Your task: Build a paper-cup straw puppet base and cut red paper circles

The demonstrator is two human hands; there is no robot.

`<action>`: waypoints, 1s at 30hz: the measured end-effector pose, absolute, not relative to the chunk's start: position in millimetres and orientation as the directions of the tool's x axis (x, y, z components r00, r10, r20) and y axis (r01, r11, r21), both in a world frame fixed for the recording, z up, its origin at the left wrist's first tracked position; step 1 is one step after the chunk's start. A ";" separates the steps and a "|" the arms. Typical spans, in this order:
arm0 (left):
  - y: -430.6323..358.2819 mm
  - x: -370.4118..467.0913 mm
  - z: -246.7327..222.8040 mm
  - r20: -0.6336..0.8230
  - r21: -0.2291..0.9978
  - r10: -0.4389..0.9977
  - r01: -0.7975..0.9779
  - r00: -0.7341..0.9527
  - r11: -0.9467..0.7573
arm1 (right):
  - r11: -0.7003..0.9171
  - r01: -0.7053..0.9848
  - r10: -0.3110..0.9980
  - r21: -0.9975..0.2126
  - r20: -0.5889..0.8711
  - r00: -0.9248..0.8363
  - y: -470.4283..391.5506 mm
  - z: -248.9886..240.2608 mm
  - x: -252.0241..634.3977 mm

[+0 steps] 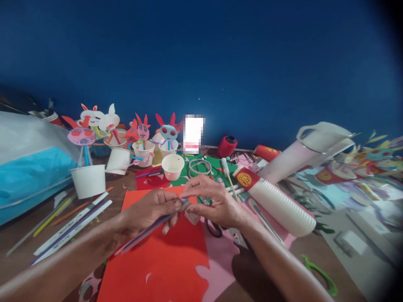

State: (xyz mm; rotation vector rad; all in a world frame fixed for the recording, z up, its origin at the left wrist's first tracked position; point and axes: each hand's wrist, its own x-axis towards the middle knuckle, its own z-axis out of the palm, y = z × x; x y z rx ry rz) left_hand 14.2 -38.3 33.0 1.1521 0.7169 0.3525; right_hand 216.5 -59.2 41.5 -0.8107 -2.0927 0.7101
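Two bare hands of yours meet above the orange-red sheet (pixel 163 260), just inside its far edge. Your left hand (pixel 151 207) has its grip closed on thin bluish strips (pixel 151 229), pinched near their upper end, with the rest slanting down toward the sheet's left edge. Your right hand (pixel 217 203) bends its fingers around that upper end; whether its grip closes there, I cannot tell. Past the sheet's far edge stands a white cup (pixel 173 173); toward the surface's (pixel 22 228) right edge lies a cup stack (pixel 280 205).
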 end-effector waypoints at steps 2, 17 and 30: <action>-39.6 13.5 32.1 -0.341 0.900 0.571 0.084 0.747 0.427 | 0.675 0.348 0.709 -0.651 0.440 -0.551 -60.1 44.4 218.4; -39.0 12.5 29.6 -0.385 0.892 0.488 0.181 0.783 0.414 | 0.759 0.415 0.629 -0.502 0.403 -0.664 -61.6 51.4 219.2; -44.8 16.7 43.4 -0.099 0.824 0.805 0.502 0.586 -0.264 | 0.715 0.568 0.697 -0.408 0.355 -0.623 -62.9 50.8 221.7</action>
